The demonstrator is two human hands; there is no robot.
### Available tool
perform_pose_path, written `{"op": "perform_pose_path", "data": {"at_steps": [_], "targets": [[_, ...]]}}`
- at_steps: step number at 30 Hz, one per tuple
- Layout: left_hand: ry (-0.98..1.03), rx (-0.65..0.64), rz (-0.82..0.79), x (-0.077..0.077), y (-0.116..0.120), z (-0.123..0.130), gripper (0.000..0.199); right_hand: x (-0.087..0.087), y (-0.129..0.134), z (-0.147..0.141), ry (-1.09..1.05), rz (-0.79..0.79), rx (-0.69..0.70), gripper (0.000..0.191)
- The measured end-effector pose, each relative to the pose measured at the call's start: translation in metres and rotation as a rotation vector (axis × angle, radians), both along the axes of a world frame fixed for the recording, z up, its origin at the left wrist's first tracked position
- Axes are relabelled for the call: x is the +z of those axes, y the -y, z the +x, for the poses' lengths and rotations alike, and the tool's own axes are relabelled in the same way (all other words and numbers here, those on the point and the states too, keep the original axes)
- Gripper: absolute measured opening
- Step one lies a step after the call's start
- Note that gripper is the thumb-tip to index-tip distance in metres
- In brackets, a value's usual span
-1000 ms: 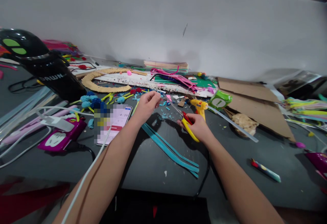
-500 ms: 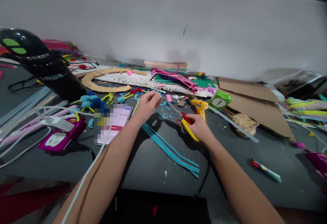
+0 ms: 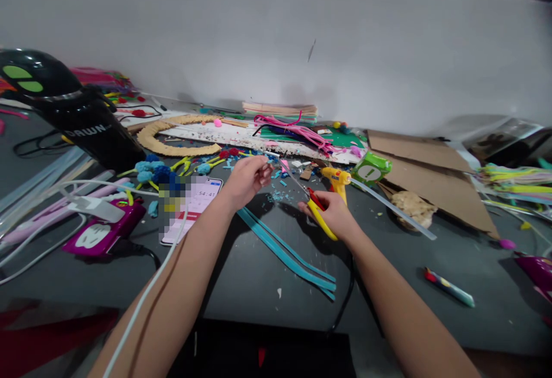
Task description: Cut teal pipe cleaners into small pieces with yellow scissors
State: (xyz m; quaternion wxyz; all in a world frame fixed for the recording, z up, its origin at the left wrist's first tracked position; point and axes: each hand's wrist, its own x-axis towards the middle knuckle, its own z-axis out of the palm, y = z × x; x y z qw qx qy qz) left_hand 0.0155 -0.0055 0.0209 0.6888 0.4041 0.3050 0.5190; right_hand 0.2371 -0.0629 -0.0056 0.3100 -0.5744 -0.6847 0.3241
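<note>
My right hand (image 3: 330,214) grips the red and yellow handles of scissors (image 3: 318,211), whose blades point up and left toward my left hand. My left hand (image 3: 249,179) is closed, its fingertips pinched just left of the blade tips; what they hold is too small to make out. Below the hands lie long light-blue strips (image 3: 284,251) on the grey table (image 3: 241,303). Small blue clippings (image 3: 279,196) are scattered beneath the blades. A yellow glue gun (image 3: 337,176) stands just beyond my right hand, with a clear glue stick (image 3: 394,210) reaching out to the right.
A phone (image 3: 202,194) and a purple power block (image 3: 103,228) with cables are at left, near a black bottle (image 3: 92,125). Cardboard (image 3: 435,188), a green box (image 3: 373,168) and a capped tube (image 3: 449,288) are at right. Pink stems (image 3: 297,130) lie at the back.
My left hand has turned slightly and shifted a little left and down, its curled fingers now showing more. The scissors have barely moved.
</note>
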Motion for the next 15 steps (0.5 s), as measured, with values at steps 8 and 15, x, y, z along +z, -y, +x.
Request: {"op": "perform_pose_path", "data": {"at_steps": [8, 15], "targets": [[-0.015, 0.022, 0.013, 0.0015, 0.0001, 0.0002, 0.027, -0.0018, -0.0002, -0.0002, 0.002, -0.010, 0.014, 0.045], [-0.051, 0.088, 0.092, -0.0067, -0.0041, 0.0012, 0.025, 0.0003, -0.0003, 0.0026, -0.008, -0.030, 0.016, 0.040]]}}
